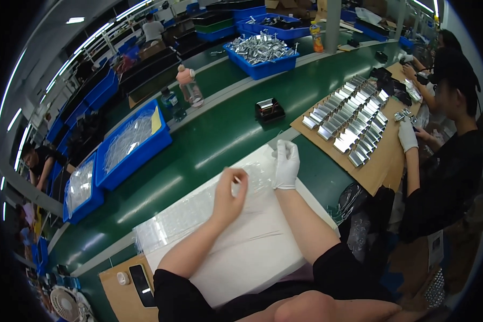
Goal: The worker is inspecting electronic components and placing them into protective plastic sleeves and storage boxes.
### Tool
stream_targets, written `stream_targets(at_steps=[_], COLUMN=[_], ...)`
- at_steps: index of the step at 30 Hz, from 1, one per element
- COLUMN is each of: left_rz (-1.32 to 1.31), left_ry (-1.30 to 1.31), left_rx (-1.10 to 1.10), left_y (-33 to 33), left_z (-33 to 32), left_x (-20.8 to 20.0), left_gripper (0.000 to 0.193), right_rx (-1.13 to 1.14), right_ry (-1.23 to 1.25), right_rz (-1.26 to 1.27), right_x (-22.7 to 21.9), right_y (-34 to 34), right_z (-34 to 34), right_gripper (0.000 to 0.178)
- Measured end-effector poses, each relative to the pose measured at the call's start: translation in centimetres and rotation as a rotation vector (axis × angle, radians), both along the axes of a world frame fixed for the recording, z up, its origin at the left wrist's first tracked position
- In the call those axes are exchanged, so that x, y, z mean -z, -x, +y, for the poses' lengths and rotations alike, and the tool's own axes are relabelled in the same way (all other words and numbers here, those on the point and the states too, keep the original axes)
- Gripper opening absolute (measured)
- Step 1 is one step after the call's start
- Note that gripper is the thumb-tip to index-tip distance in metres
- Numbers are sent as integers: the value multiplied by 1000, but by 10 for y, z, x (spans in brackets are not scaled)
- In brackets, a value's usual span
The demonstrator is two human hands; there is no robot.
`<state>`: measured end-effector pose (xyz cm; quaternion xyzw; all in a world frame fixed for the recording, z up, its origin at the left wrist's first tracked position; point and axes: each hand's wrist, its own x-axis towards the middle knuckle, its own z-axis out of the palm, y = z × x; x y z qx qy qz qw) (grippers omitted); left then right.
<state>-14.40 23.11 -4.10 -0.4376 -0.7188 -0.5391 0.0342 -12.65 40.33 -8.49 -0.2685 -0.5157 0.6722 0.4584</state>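
My bare left hand [231, 196] is raised over a white slab [247, 252], its thumb and fingers bent together in a pinch. Anything held between the fingertips is too small to make out. In a white glove, my right hand [287, 166] has its fingers curled closed near the slab's far right corner; what they grip, if anything, is hidden. Clear plastic film [182, 217] in small sections lies along the slab's far edge, running toward both hands. A few thin dark strands [252, 240] rest on the white surface.
Beyond the slab, a black part [269, 110] sits on the green conveyor. Blue bins [137, 145] hold clear plastic pieces; another blue bin [263, 70] holds metal parts. At right, metal pieces [351, 118] cover cardboard [378, 174] beside a co-worker [451, 145]. A phone [142, 284] lies at near left.
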Motion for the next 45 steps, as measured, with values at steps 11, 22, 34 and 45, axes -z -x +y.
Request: stream_targets(at_steps=[11, 22, 34, 45], left_rz=[861, 98, -1370, -1376], left_ry=[236, 49, -723, -649], left_rx=[-337, -308, 55, 233], left_y=[159, 134, 66, 64], left_z=[135, 99, -18, -13], left_x=[62, 48, 42, 44], left_gripper=[44, 44, 52, 55], right_rx=[10, -159, -770, -758], right_ry=[-81, 40, 74, -46], right_rz=[-78, 175, 116, 85], right_x=[11, 10, -19, -28], right_y=[13, 23, -14, -23], right_z=[-13, -12, -33, -35], right_gripper=[18, 17, 13, 8])
